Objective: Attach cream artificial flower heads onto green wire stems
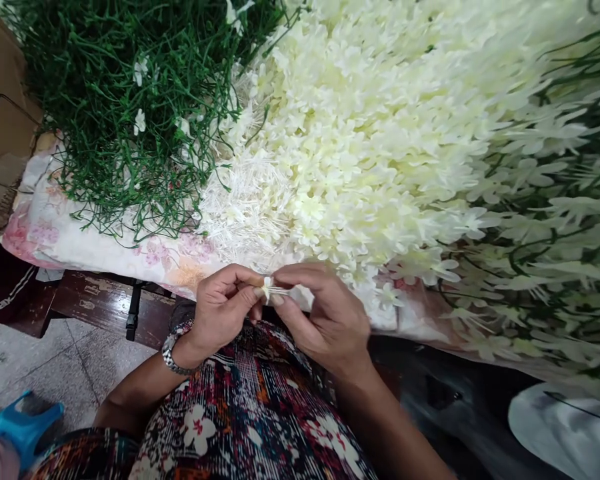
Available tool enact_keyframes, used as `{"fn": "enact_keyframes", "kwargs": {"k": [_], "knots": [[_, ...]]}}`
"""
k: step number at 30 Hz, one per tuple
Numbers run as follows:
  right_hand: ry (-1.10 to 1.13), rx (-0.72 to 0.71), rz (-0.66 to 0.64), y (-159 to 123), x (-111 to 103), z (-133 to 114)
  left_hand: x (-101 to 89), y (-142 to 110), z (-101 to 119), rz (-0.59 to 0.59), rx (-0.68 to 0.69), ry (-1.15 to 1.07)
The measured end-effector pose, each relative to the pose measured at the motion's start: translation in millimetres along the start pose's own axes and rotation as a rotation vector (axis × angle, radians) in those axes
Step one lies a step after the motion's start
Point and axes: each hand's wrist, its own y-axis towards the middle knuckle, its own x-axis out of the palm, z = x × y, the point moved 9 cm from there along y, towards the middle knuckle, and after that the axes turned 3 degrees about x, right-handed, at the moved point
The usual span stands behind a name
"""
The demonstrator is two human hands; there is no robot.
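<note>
Close to my body, both hands meet at the edge of a cloth-covered table. My left hand (225,303) is closed in a pinch on a small cream-white artificial flower (267,288). Thin white stamens (281,291) stick out of it to the right, towards my right hand (325,320). That hand's thumb and forefinger also close on the flower, and its other fingers are curled. Just beyond the hands lies a heap of loose white stamens (250,207), beside a large pile of cream flower petals (360,167).
Green plastic stems (145,120) are heaped at the back left, with a few white blossoms among them. Finished-looking flower sprays (545,240) with green stems lie at the right. A cardboard box (5,120) stands at the far left. A blue stool (25,427) is on the floor.
</note>
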Motion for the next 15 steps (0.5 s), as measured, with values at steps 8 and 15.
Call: {"fn": "enact_keyframes", "kwargs": {"k": [8, 15], "knots": [[-0.107, -0.146, -0.201, 4.0, 12.3, -13.5, 4.6, -4.8, 31.3, -0.02, 0.244, 0.435], [-0.171, -0.08, -0.138, 3.9, 13.7, -8.2, 1.1, -6.8, 30.1, 0.004, 0.279, 0.483]]}}
